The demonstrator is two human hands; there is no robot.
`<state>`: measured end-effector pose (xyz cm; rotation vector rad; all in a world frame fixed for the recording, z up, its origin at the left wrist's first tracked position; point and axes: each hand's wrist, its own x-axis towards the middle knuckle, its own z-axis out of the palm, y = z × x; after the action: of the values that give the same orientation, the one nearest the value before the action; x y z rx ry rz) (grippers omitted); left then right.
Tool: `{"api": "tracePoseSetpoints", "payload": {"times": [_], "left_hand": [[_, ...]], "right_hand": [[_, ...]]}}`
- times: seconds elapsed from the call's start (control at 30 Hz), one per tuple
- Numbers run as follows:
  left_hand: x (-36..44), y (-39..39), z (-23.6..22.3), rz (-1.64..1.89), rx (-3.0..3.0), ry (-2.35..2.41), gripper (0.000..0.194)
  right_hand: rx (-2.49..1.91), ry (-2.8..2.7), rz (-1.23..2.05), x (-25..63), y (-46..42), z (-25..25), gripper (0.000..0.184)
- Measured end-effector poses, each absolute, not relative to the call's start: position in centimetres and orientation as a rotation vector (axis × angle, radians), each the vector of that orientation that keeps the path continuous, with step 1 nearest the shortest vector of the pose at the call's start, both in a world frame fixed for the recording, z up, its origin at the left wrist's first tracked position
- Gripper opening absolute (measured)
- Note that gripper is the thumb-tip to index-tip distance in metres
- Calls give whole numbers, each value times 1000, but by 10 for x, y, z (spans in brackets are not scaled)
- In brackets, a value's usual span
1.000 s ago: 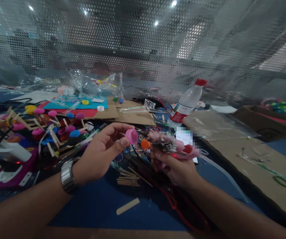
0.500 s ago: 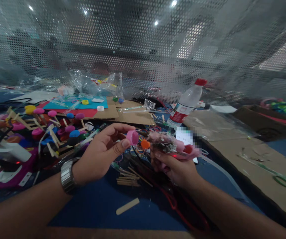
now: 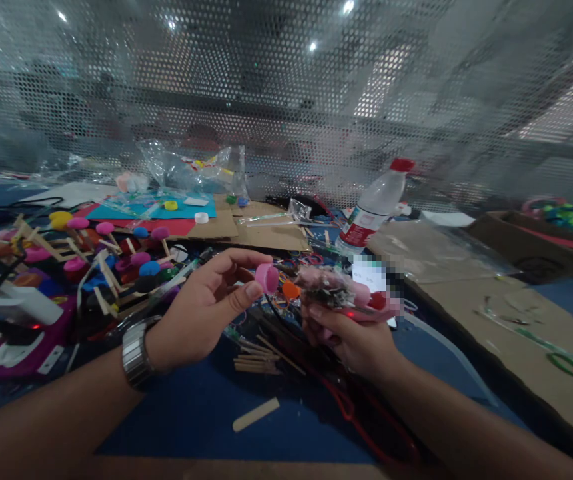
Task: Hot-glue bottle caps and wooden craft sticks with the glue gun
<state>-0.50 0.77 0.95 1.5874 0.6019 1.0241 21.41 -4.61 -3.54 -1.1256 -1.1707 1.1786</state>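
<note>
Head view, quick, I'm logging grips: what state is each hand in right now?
Left hand: closed, pinching a small round pink plastic cap.
Right hand: closed around a pink plastic glue gun with a grimy, ragged-looking front.

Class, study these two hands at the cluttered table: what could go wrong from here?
The pink tool in the right hand points towards the left hand; if its tip is hot, as its glue-gun shape suggests, it might burn the fingers.

The pink cap is pinched only by fingertips, so it could slip.

If dropped, it might get lost among the loose coloured bands and sticks.
</note>
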Motion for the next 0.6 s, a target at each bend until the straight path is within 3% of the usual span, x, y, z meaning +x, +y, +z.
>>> {"api": "tracePoseSetpoints", "payload": {"times": [0.6], "left_hand": [[-5, 7, 10, 1009, 1620, 658, 31]], "right_hand": [[-1052, -1224, 1193, 216, -48, -36, 35]]}}
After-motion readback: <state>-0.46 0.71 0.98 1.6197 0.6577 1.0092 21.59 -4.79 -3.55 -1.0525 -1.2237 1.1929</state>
